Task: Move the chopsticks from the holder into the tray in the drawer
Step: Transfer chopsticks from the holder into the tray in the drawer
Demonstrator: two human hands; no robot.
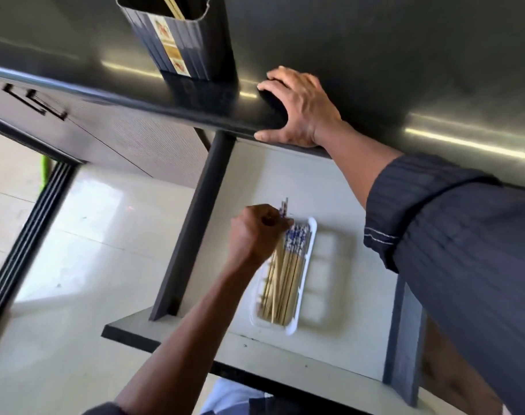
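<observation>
A dark ribbed holder (183,40) stands on the black counter near its front edge, with the tip of a chopstick (173,7) showing inside. Below, the open drawer (330,187) holds a white tray (312,235). Several bamboo chopsticks (285,280) with blue-and-white patterned tops lie in the tray's left compartment. My left hand (255,235) is over the tray's far end, fingers closed on the patterned tops of a few chopsticks. My right hand (297,106) rests flat on the counter edge, fingers spread, holding nothing.
The black counter (404,70) fills the top of the view. The drawer's dark side walls (195,220) and dark front edge (165,339) frame the tray. Pale floor tiles (75,250) and a dark sliding-door track (24,244) lie to the left.
</observation>
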